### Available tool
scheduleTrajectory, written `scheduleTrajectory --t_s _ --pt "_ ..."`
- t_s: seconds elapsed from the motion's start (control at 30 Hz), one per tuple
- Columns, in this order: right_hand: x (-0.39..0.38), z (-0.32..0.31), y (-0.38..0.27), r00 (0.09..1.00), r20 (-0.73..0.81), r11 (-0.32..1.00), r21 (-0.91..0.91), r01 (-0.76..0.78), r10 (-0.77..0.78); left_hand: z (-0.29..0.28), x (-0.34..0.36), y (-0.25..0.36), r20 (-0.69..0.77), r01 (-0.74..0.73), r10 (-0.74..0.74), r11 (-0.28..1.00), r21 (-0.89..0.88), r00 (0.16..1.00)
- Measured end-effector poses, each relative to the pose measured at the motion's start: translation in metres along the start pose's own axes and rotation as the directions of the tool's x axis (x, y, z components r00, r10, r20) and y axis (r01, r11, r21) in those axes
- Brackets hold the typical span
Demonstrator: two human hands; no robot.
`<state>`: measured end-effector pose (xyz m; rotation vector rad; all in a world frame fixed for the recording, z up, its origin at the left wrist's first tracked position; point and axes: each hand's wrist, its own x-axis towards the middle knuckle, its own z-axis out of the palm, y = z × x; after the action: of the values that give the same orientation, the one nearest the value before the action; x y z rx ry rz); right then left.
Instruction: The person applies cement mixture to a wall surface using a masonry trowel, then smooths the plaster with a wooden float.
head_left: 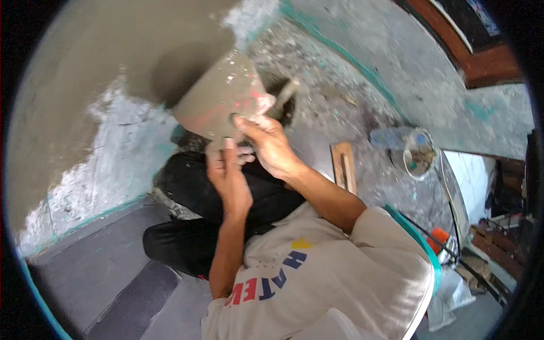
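A thin, bendy grey sheet (218, 93), smeared with wet mortar and marked with red streaks, is held up in front of the wall. My right hand (271, 144) grips its lower right corner, thumb on the near face. At the bottom edge, my left hand (228, 178) pinches the sheet with the thumb in front; most of its fingers are behind or curled below. Beyond the sheet, the wall (102, 62) carries wet grey mortar over a pale, rough patch. Partly hidden behind my right hand is a dark container (289, 110) with a pale stick-like handle (287, 90) sticking out.
A wooden float (343, 167) lies on the mortar-spattered floor to my right. Past it are a clear plastic bottle (390, 137) and a clear tub (419, 163) with some material inside. A white plastic bag (449, 297) and an orange item (436, 241) sit farther right.
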<state>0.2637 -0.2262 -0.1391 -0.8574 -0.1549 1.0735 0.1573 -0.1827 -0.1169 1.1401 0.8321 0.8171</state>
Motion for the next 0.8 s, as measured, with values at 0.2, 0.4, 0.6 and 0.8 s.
scheduleTrajectory --t_s 0.2,0.4,0.6,0.8 --pt "-0.040 -0.138 -0.011 0.975 0.199 0.681 -0.728 0.077 0.103 -0.043 0.011 0.036 -0.209 -0.116 0.105 0.993 -0.038 0.972" --pt "-0.050 -0.331 -0.006 0.867 -0.387 -0.080 -0.899 -0.430 -0.315 -0.082 0.029 0.074 -0.310 -0.205 0.180 0.978 -0.048 0.934" --pt "0.048 -0.442 -0.018 0.864 -0.033 -0.592 -0.715 -0.372 -0.502 -0.076 0.034 0.076 -0.427 -0.057 -0.033 0.979 -0.195 0.903" --pt "0.084 -0.462 -0.012 0.853 -0.312 -0.602 -0.608 -0.518 -0.418 -0.073 0.022 0.095 -0.301 0.017 -0.077 0.980 -0.200 0.951"
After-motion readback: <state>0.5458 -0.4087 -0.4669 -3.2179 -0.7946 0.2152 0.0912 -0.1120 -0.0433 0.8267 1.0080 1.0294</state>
